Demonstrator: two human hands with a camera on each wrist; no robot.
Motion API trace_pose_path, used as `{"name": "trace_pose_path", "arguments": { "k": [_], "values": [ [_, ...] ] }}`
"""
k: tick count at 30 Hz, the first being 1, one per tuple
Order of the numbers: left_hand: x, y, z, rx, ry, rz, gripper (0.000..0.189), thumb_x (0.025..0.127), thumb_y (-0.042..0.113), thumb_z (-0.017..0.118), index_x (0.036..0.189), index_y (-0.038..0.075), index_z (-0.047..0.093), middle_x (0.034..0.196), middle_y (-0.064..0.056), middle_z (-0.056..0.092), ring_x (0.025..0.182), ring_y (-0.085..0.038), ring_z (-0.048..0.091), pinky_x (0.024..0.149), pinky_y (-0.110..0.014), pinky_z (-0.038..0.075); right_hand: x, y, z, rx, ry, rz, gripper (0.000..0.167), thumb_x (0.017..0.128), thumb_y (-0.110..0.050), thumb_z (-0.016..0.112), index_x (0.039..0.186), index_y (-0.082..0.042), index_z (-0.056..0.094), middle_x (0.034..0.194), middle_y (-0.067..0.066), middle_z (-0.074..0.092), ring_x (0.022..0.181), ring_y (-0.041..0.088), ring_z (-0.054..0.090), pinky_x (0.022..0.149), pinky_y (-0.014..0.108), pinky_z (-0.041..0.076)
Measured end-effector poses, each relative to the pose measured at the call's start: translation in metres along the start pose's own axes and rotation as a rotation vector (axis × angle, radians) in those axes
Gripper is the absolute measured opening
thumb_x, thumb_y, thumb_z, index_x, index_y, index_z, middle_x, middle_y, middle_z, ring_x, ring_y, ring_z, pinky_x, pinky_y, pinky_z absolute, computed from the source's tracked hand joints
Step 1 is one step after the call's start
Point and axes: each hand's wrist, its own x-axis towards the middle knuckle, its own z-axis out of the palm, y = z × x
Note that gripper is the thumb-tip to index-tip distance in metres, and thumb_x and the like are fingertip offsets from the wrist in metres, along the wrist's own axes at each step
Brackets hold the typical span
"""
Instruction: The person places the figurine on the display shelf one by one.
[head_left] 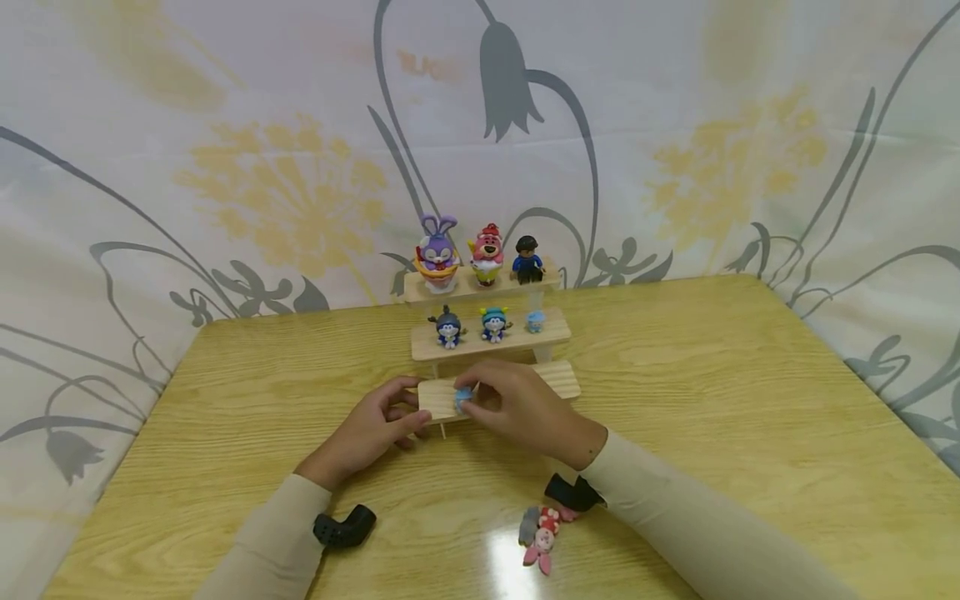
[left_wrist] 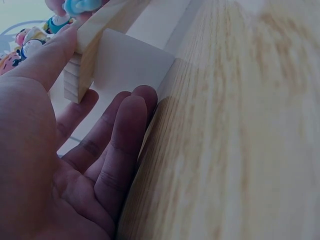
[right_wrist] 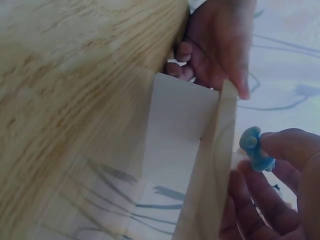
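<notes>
A stepped display stand has three pale wooden shelves; its bottom shelf [head_left: 558, 379] is nearest. My left hand [head_left: 378, 425] holds that shelf's left end, the thumb by the top edge and the fingers around the end and below. Between right thumb and fingertips, my right hand [head_left: 517, 404] pinches a small light-blue figurine [right_wrist: 256, 150] at the left part of the bottom shelf. Whether its base touches the wood I cannot tell. On the middle shelf [head_left: 517, 342] stand a dark-hatted figurine [head_left: 448, 328], a teal-hatted figurine [head_left: 493, 325] and another small blue figurine [head_left: 535, 322].
On the top shelf [head_left: 465, 283] stand a purple rabbit figurine [head_left: 437, 254], a pink bear figurine [head_left: 487, 254] and a black-haired toy figure [head_left: 528, 260]. Pink, red and grey figurines [head_left: 545, 537] lie near my right forearm. A floral cloth [head_left: 315, 100] hangs behind the wooden table [head_left: 712, 400].
</notes>
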Motion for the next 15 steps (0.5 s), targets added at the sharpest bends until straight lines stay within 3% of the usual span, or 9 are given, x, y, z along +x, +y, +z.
{"name": "trace_pose_path", "arguments": {
  "k": [15],
  "values": [
    [0.001,-0.001,-0.001,-0.004,-0.008,0.004,0.062,0.1,0.028,0.063,0.149,0.002,0.036,0.129,-0.025,0.054,0.096,-0.024,0.069,0.075,-0.035,0.06,0.012,0.003,0.007,0.015,0.009,0.034,0.02,0.094,-0.015,0.071,0.114,-0.011,0.069,0.096,-0.002,0.067,0.077,0.004,0.058,0.064,0.018,0.051]
  ]
}}
